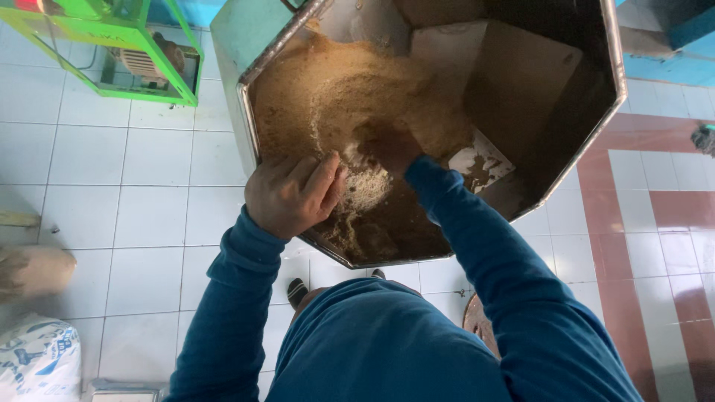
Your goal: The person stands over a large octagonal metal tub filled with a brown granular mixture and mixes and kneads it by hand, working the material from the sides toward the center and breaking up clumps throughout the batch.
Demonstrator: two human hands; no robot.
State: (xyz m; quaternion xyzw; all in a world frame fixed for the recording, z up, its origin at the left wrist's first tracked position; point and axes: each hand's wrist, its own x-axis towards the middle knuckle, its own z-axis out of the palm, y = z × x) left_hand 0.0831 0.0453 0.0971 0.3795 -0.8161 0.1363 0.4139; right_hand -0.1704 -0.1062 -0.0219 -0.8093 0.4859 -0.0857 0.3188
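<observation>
Nearest, the left hand [292,195] is seen curled on the near rim of the octagonal metal drum [614,89], fingers bent over its edge. Just beyond, the right hand [391,149] is plunged into the brown powdery meal [328,97] heaped against the drum's left wall; its grip cannot be told. The meal is judged loose, light and crumbly, best scooped with cupped palms. Farther off, a green frame [160,56] stands on white tiles.

One view only, from the person's head, looking almost straight down the blue sleeves and chest. It sits close above the octagonal metal drum [596,97], which fills the upper middle, with the tiled floor [134,223] showing on both sides below.
</observation>
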